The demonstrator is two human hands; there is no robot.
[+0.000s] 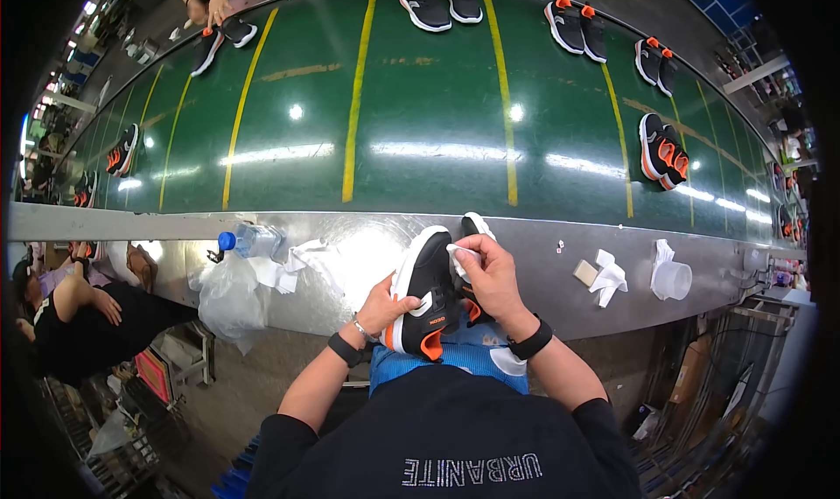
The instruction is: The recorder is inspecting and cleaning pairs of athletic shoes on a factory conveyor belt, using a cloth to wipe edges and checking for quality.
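My left hand (pixel 385 308) is closed round the heel side of a black sneaker (pixel 430 267) with a white sole and orange lining, its toe pointing away from me. A small white cloth (pixel 457 252) is pinched in the fingers of my right hand (pixel 493 276), beside the sneaker's toe. Behind that hand a second sneaker (pixel 477 226) of the same kind lies on the metal ledge, mostly hidden; its white toe edge shows.
Beyond the metal ledge (pixel 569 276) runs a green conveyor belt (pixel 429 97) bearing several sneaker pairs. A plastic bottle (pixel 255 239) and plastic bag (pixel 229 302) lie left; a beige block (pixel 584 272), white cloth (pixel 609 279) and plastic cup (pixel 672 281) sit right. Other people work at left.
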